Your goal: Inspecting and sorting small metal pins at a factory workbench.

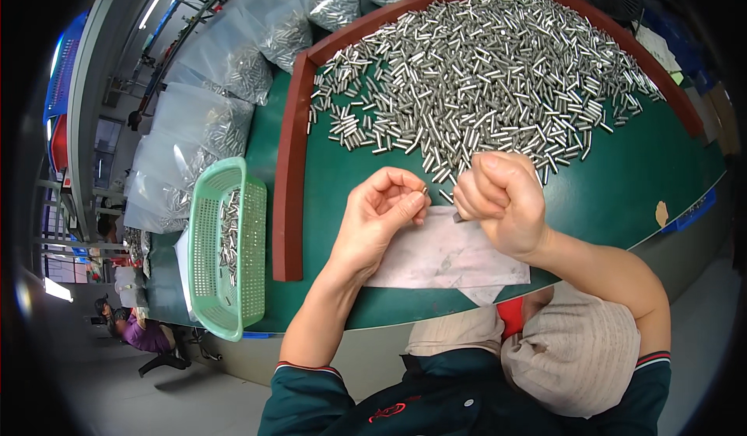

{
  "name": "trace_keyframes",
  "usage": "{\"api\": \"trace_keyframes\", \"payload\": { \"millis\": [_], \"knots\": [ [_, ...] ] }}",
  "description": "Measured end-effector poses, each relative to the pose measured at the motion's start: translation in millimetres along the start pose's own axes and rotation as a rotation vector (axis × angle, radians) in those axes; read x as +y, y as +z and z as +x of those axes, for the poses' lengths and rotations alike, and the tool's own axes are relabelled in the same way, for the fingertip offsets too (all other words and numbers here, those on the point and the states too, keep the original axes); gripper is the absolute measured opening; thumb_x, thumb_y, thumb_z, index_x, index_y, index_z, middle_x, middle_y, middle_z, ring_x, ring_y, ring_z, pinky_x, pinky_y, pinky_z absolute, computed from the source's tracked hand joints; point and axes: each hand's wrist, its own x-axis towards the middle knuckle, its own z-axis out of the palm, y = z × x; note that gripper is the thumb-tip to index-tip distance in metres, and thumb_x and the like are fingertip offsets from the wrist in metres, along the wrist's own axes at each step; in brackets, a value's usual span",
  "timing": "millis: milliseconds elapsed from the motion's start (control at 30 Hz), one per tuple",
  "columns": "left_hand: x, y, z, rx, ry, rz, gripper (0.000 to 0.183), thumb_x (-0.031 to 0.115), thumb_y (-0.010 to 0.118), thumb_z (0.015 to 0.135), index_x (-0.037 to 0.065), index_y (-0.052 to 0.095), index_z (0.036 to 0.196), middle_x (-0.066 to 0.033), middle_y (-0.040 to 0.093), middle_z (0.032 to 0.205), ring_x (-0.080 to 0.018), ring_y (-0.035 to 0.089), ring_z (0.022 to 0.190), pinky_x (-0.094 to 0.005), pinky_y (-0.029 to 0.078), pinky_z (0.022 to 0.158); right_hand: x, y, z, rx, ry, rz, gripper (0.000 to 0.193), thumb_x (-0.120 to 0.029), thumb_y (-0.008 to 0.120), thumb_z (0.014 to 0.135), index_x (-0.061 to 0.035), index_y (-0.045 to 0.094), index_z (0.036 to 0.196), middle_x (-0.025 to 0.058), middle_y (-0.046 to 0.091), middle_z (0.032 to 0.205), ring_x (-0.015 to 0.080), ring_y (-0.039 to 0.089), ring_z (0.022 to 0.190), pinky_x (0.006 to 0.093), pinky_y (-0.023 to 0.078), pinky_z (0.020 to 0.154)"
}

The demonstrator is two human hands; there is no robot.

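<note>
My left hand (379, 220) is raised over the near side of the green table, thumb and forefinger pinched. A small shiny metal piece (424, 191) shows at those fingertips, mostly covered by them. To its right, my right hand (504, 201) is curled into a fist. A short grey end (457, 218) sticks out below its fingers; the rest is hidden. Under both hands lies a pale, stained cloth (451, 253). Just beyond them spreads a large heap of short, silvery metal pins (482, 78), its near edge partly behind my right hand.
A dark red wooden border (289, 179) frames the heap on the green tabletop (622, 179). Left of it stands a green plastic basket (254, 265) with some pins inside. Several clear bags of pins (245, 74) line the far left. Another person (144, 335) sits far off at lower left.
</note>
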Motion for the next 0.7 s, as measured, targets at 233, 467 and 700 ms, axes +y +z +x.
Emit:
{"api": "trace_keyframes", "payload": {
  "millis": [233, 467, 700],
  "knots": [
    [-3.0, -11.1, 3.3, -0.061, -0.190, -0.250, 0.021, 0.011, 0.049, 0.085, -0.003, 0.053, 0.102, -0.0061, 0.058, 0.079, -0.0088, 0.054, 0.067, -0.0207, 0.047, 0.066, 1.0, 2.4, -0.2, 0.017, 0.051, -0.008, 0.038, -0.019, 0.034, 0.084, -0.0130, 0.024, 0.047, -0.0025, 0.024, 0.039, 0.0081, 0.017, 0.037, 0.0244, 0.017, 0.038],
    [2.9, -3.3, 5.5, -0.012, -0.192, -0.257, 0.023, 0.019, 0.046, 0.088, -0.002, 0.053, 0.094, -0.0074, 0.057, 0.077, -0.0107, 0.054, 0.068, -0.0234, 0.047, 0.065, 0.8, -5.1, 2.9, 0.022, 0.072, 0.052, 0.039, -0.018, 0.037, 0.084, -0.0115, 0.025, 0.047, -0.0014, 0.027, 0.041, 0.0079, 0.020, 0.038, 0.0243, 0.018, 0.039],
    [-2.5, 2.6, 4.3, 0.124, 0.201, 0.861, 0.007, 0.010, 0.060, 0.076, 0.003, 0.058, 0.079, 0.0004, 0.043, 0.054, -0.0087, 0.038, 0.045, -0.0233, 0.033, 0.044, -3.5, -3.0, 6.2, 0.064, -0.009, 0.027, 0.039, -0.022, 0.033, 0.085, -0.0144, 0.024, 0.048, -0.0034, 0.023, 0.039, 0.0080, 0.015, 0.037, 0.0246, 0.014, 0.038]
  ]
}}
